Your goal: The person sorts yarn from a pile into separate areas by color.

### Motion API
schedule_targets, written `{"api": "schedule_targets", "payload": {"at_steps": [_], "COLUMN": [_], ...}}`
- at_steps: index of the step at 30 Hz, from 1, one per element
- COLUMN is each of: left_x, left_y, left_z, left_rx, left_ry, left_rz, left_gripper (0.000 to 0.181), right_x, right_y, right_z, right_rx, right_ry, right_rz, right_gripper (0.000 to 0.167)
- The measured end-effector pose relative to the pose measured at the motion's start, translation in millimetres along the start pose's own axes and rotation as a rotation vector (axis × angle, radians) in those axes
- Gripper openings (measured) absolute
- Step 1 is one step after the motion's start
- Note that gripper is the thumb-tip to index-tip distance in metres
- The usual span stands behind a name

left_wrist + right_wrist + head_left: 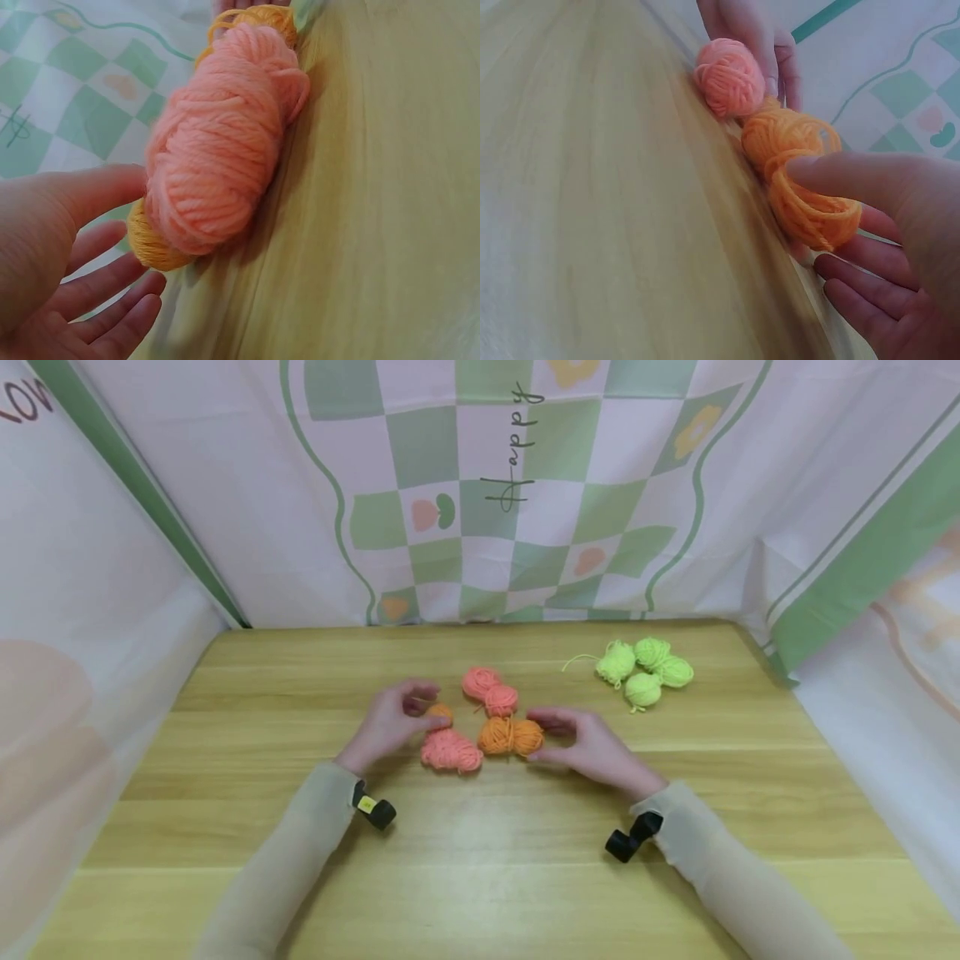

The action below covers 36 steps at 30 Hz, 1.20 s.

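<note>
My left hand (390,722) holds a small orange ball of yarn (440,714) at its side, the thumb across it and the fingers loosely bent. A pink ball of yarn (452,752) lies against it, hiding much of it in the left wrist view. On the other side, my right hand (588,745) grips the end of an orange yarn bundle (510,737), tied around its middle, between thumb and fingers. In the right wrist view the thumb lies on its strands and the outer fingers stand apart from it. Pink yarn balls (490,692) sit just behind the bundle.
Several lime-green yarn balls (643,672) are clustered at the back right of the wooden table (480,868), one trailing a loose strand. A patterned cloth (495,468) hangs along the back edge, with more fabric at both sides.
</note>
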<state>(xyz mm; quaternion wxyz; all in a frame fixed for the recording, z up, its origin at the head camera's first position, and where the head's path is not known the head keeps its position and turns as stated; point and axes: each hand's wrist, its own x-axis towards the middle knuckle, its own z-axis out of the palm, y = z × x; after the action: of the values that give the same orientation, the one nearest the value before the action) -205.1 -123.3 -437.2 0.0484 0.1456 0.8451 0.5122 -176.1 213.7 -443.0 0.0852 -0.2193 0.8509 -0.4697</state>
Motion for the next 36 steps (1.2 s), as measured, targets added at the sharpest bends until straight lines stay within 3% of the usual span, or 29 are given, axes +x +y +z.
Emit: {"api": "schedule_targets", "payload": {"at_steps": [15,36], "left_x": [-0.2,-2.3], "left_y": [1.3,1.1], "left_z": [-0.2,-0.7], "left_rx": [0.073,0.042], "left_ry": [-0.061,-0.062], "left_rz": [-0.036,-0.015], "left_gripper": [0.052,0.045], "right_x": [3.8,3.6], "right_y": [-1.7,-4.3], "right_z": [5.2,4.5], "right_rx": [-0.013,-0.006], "right_ry": [0.009,0.008], "right_rz": [0.006,0.014], "right_gripper": [0.056,0.054]}}
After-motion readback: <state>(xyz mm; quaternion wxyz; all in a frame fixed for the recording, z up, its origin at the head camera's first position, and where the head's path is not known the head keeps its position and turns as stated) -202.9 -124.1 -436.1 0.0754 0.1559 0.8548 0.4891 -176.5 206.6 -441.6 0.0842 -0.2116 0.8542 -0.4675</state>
